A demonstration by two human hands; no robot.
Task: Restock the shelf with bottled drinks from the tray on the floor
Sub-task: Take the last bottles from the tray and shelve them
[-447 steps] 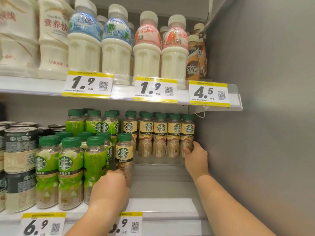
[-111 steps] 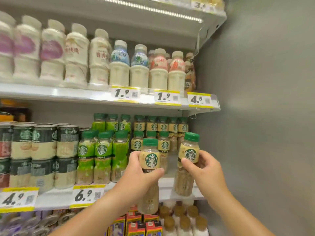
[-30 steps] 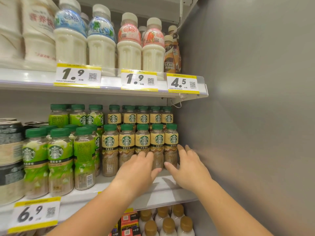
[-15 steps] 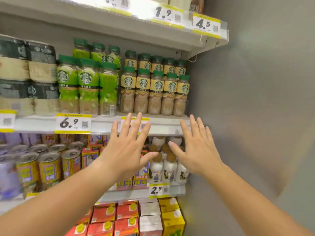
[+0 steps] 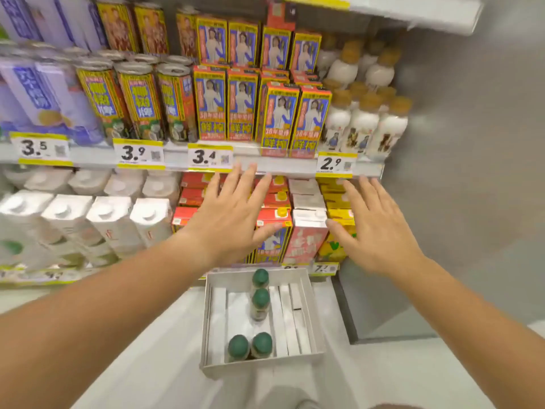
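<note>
A white cardboard tray (image 5: pixel 306 314) lies on the floor below the shelves. Several green-capped bottles stand in it: two in a line at the back (image 5: pixel 260 293) and two side by side at the front (image 5: pixel 250 345). My left hand (image 5: pixel 233 219) is spread flat, empty, in front of the lower shelves, well above the tray. My right hand (image 5: pixel 374 228) is also spread and empty, to the right at the same height. The shelf with the coffee bottles is out of view above.
Shelves of yellow-red cartons (image 5: pixel 283 119), cans (image 5: pixel 141 98) and white bottles with tan caps (image 5: pixel 362 122) fill the middle. White cartons (image 5: pixel 88 219) stand lower left. A grey side panel (image 5: pixel 472 172) bounds the right. Pale floor (image 5: pixel 147 364) surrounds the tray.
My view has swung down from the coffee-bottle shelf to the lower shelves and the tray on the floor. Both empty hands have dropped with it, still spread.
</note>
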